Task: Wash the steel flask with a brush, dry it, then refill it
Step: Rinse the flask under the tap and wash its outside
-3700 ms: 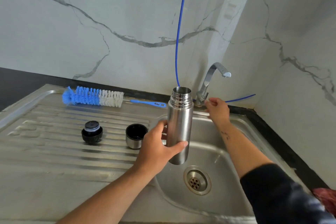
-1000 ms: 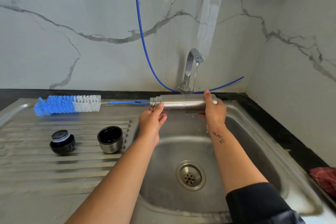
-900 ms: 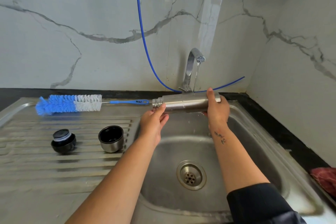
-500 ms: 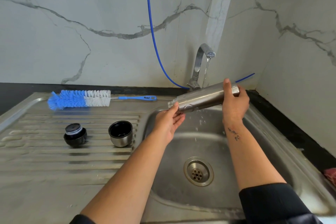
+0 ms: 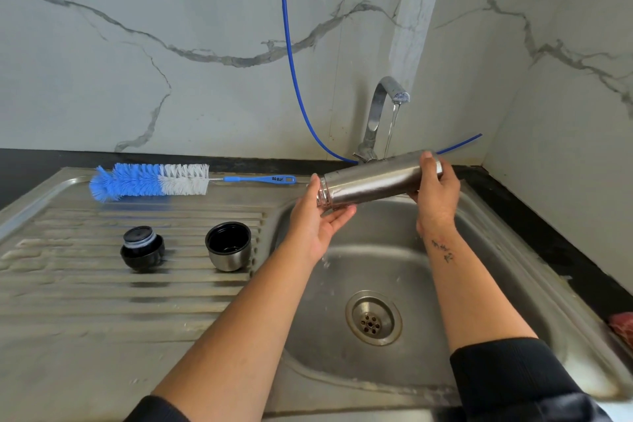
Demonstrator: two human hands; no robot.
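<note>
While cupped: right grip [image 5: 434,186] round flask [image 5: 371,180]

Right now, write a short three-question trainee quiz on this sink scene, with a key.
1. True or false: the tap is running.
2. Which hand holds the base end of the steel flask? A) left hand B) right hand
3. Fill in: the bottle brush lies on the ____, behind the stopper and the cup lid.

Key: 1 true; 2 B; 3 drainboard.
</note>
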